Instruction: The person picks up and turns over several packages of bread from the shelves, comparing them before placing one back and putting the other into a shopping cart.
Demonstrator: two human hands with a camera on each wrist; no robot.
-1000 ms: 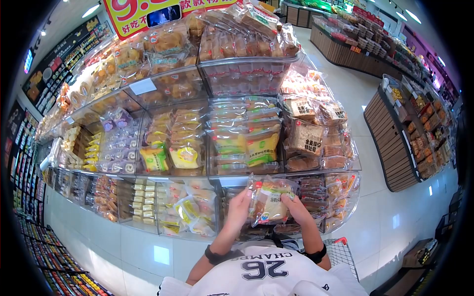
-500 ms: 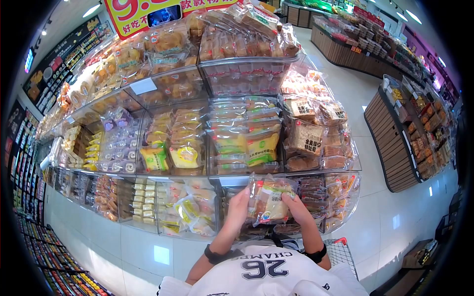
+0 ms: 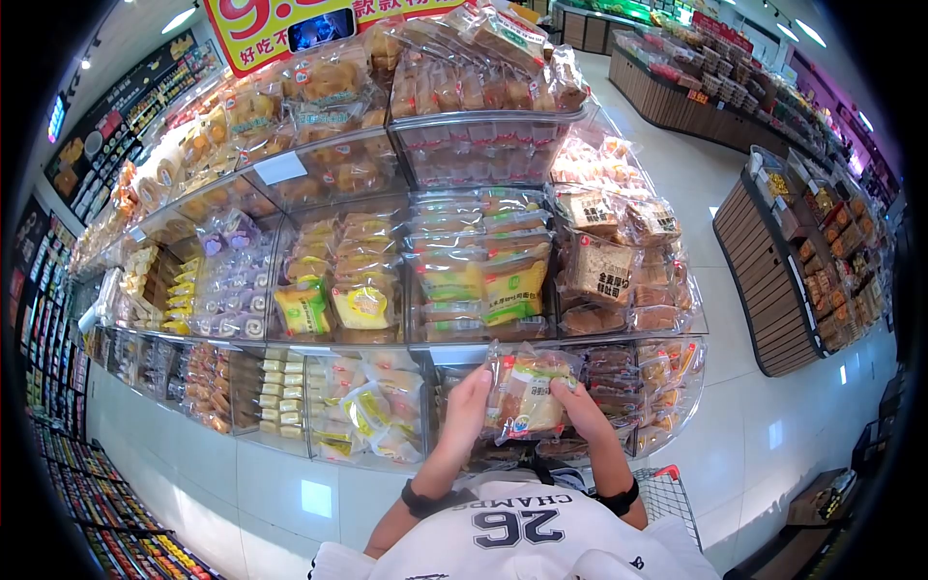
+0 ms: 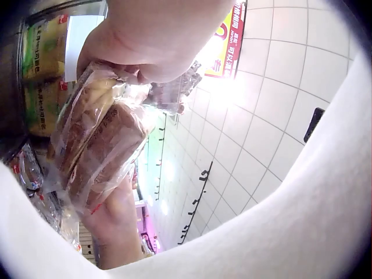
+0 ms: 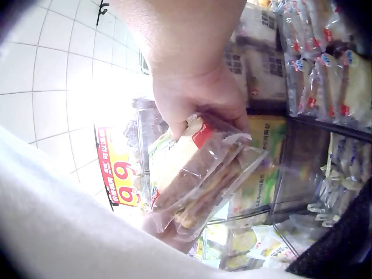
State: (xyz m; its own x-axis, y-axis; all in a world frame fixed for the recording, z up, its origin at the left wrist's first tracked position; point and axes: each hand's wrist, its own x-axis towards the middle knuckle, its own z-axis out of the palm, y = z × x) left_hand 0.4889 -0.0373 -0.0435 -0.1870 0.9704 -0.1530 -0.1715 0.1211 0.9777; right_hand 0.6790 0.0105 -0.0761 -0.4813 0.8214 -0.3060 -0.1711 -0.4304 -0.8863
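Observation:
In front of the person's chest, both hands hold a clear plastic package of sliced bread (image 3: 530,398) with a pale printed label. The left hand (image 3: 468,404) grips one end, and the right hand (image 3: 584,410) pinches the opposite end with its thumb over the label. Seen from the left wrist, brown bread (image 4: 110,148) shows through the crinkled wrapper. A red patch on the package (image 5: 195,163) appears near the right thumb in the right wrist view. Most of the fingertips are hidden behind the wrapper.
A tiered bread display (image 3: 411,324) with clear dividers stands right ahead, filled with wrapped breads and cakes. Part of a wire shopping cart (image 3: 667,493) shows by the person's right side. Wood-sided display counters (image 3: 759,275) stand across the aisle on the right.
The bread package has tilted very slightly between the hands. Both hands keep their hold in nearly the same place.

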